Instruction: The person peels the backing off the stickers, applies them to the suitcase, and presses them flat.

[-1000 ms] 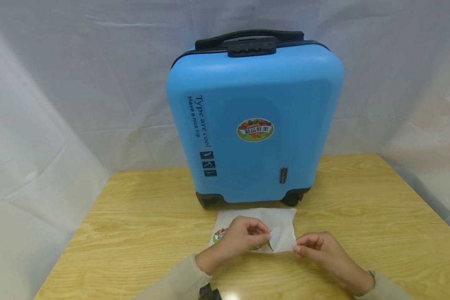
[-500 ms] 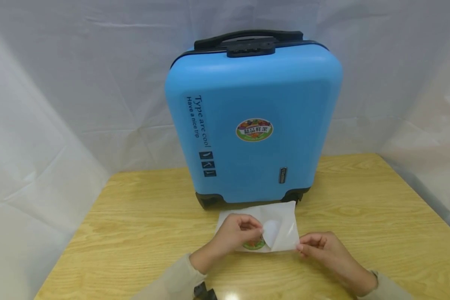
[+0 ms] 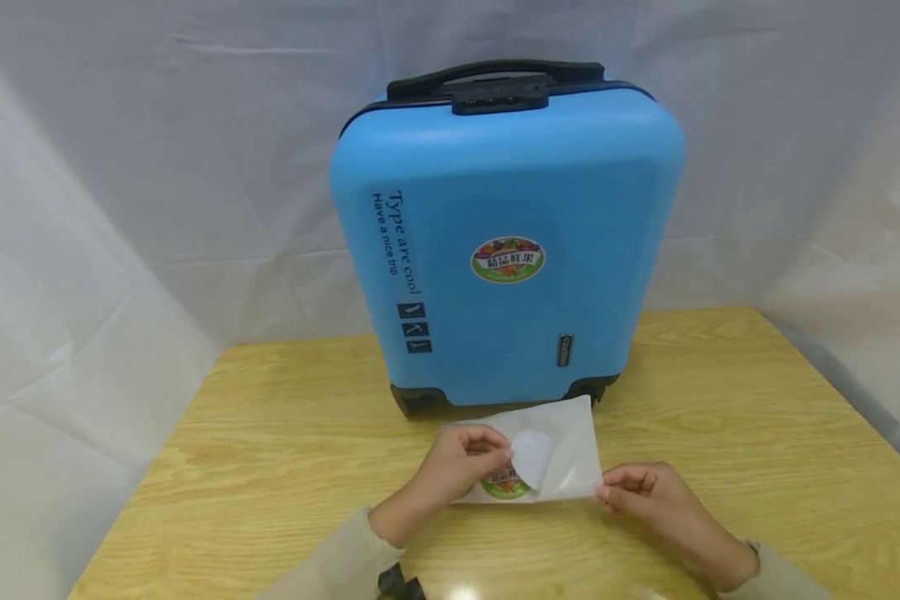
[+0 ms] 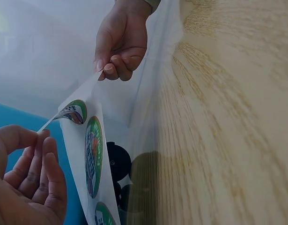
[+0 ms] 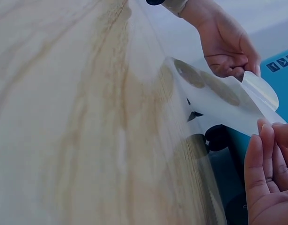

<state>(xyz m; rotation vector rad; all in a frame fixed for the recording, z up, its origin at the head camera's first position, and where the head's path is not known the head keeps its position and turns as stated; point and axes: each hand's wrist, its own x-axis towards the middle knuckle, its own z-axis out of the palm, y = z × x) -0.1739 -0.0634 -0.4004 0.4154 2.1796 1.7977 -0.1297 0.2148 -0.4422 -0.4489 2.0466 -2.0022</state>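
My left hand (image 3: 461,462) pinches the edge of a round sticker (image 3: 532,458) between thumb and index finger. That sticker is curled back, its white underside facing up, and one side still joins the white backing sheet (image 3: 577,442). With thumb and fingertips, my right hand (image 3: 660,504) pinches the sheet's near right corner. The sheet is held tilted, raised off the table in front of the suitcase. In the left wrist view, the curled sticker (image 4: 77,111) shows its green printed face, and flat fruit stickers (image 4: 93,157) lie along the sheet. My left hand partly covers them in the head view.
A blue suitcase (image 3: 510,342) stands upright on the wooden table (image 3: 285,433), just behind the sheet. An oval fruit sticker (image 3: 507,260) is on its front. White cloth (image 3: 157,167) hangs behind and at the sides.
My left hand has moved left, folding the sticker back and showing more of its white underside. The sheet's right end has risen; my right hand has barely moved.
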